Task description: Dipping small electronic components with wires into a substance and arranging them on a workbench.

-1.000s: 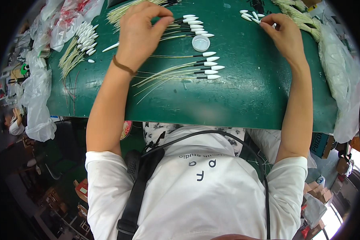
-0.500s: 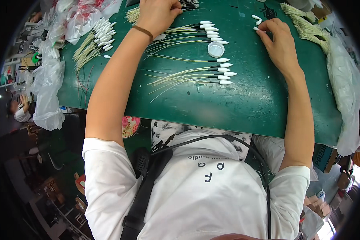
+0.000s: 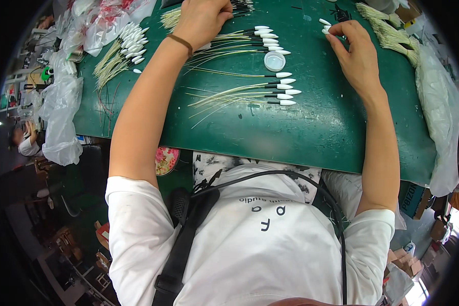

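Observation:
My left hand (image 3: 205, 23) is closed at the far edge of the work, its fingertips pinched beside a bundle of thin wires with black ends (image 3: 242, 7). A dark wire end seems to stick out from the fingertips. My right hand (image 3: 353, 45) pinches a small white pointed cap at the thumb and forefinger, right beside another loose white cap (image 3: 325, 22). Between the hands, pale wires tipped with black sleeves and white caps (image 3: 284, 87) lie in a row, tips to the right. A small round clear lid (image 3: 274, 61) sits among them.
Capped wires (image 3: 132, 43) are heaped at the left of the green table (image 3: 229, 132). Bundles of pale wires (image 3: 392, 36) lie at the far right. Plastic bags (image 3: 61, 117) hang over the left edge, and another bag (image 3: 438, 112) drapes the right edge.
My right fingertips have shifted slightly up and closer to the loose white caps. My left hand has barely moved.

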The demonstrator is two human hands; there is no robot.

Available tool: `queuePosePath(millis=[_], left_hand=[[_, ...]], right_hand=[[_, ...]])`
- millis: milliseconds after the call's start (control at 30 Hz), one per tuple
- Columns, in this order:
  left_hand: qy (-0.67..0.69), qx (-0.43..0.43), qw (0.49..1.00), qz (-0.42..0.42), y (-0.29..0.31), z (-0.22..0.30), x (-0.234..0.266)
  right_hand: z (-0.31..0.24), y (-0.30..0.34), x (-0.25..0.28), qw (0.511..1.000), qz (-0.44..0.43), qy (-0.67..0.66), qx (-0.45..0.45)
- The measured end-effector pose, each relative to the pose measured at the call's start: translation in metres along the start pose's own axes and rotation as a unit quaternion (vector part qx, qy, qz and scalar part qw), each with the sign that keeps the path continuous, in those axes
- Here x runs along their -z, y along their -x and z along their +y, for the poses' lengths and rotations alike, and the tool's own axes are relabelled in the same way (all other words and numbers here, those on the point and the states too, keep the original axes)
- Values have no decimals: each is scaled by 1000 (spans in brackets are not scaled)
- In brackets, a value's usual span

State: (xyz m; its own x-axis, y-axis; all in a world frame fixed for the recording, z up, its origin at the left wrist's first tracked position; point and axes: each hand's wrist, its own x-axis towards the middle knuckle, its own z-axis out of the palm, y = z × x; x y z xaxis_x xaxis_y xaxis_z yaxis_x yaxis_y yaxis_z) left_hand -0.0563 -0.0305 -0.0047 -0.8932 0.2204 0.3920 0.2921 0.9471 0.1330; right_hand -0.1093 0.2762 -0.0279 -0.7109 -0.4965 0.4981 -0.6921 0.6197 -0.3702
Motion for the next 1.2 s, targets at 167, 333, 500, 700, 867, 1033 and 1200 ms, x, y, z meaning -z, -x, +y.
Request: queuePosePath(millis=[167, 333, 500, 700, 867, 1033, 1200], left_hand=[[134, -175, 964, 149, 6, -31, -22], [169, -27, 984, 40, 22, 18, 15], [111, -164, 977, 78, 44, 49, 17], [-117, -217, 966, 80, 51, 66, 17], [-214, -238, 946, 60, 51, 78, 15], [-150, -211, 961, 95, 55, 69, 19], [-21, -164, 983, 85, 59, 53, 14]], right_hand=[[-11, -1, 2, 999, 21, -38, -25], [-3, 5, -2, 967, 26, -239, -80], [-13, 3, -1, 957, 27, -285, -49], [-13, 4, -4, 956, 21, -289, -53], [-15, 5, -4, 955, 25, -292, -41], [-41, 2, 3, 961, 23, -246, -125], [-43, 10, -5, 942, -54, -325, -66]])
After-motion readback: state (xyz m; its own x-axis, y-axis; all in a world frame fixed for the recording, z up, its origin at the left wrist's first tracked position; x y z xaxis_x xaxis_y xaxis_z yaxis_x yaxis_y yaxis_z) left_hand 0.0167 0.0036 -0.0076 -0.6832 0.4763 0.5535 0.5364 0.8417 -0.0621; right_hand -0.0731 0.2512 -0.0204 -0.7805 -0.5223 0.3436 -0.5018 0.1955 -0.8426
